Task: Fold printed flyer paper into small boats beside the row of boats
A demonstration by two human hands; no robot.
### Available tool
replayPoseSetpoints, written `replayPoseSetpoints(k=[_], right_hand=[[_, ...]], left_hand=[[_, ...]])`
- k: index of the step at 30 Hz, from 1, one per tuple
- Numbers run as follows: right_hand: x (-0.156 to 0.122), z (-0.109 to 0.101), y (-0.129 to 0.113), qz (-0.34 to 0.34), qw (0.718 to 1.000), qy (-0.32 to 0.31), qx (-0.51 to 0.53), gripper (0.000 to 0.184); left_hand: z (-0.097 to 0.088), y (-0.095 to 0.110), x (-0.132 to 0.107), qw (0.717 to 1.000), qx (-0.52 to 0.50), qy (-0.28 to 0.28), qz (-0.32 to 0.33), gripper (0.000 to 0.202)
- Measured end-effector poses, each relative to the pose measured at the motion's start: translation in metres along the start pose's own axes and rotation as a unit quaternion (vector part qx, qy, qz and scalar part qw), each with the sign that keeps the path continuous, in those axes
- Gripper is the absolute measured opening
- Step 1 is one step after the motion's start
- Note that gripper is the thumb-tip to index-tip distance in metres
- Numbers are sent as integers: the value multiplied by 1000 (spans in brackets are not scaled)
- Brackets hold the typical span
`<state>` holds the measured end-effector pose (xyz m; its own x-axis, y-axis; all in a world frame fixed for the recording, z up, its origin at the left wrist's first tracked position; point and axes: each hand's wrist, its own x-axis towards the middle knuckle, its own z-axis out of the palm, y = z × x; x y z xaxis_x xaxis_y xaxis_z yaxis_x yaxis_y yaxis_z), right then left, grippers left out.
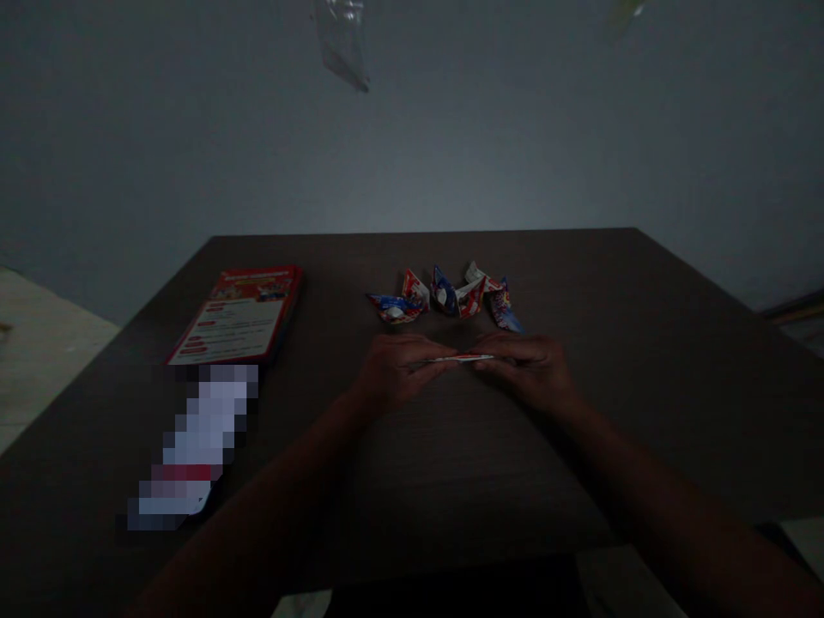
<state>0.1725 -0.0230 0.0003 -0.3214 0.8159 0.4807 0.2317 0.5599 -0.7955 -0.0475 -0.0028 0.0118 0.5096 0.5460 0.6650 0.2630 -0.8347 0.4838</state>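
My left hand (394,371) and my right hand (531,369) meet at the middle of a dark wooden table (644,360). Both pinch a thin, flat, folded piece of red-and-white printed paper (460,358) held edge-on just above the tabletop. Fingers of both hands are curled closed on its ends. Just beyond my hands stand three folded paper figures: one on the left (399,305), one in the middle (456,297) and one on the right (495,302), all in red, white and blue print.
A stack of red printed leaflets (241,316) lies at the far left of the table. A blurred-out flat object (196,446) lies nearer me on the left. A plain wall rises behind the table; a clear plastic piece (341,39) hangs above.
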Motion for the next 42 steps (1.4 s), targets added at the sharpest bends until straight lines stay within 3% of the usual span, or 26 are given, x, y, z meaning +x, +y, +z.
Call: replayPoseSetpoints(k=[18, 32, 42], right_hand=[[2, 3, -7, -40, 999, -2, -15, 15], [-1, 6, -8, -29, 999, 12, -27, 12], [0, 4, -10, -42, 997, 11, -71, 15]], left_hand=[[7, 5, 2, 999, -23, 17, 14, 12], [8, 8, 4, 999, -9, 32, 38, 8], [7, 7, 3, 998, -46, 29, -13, 10]])
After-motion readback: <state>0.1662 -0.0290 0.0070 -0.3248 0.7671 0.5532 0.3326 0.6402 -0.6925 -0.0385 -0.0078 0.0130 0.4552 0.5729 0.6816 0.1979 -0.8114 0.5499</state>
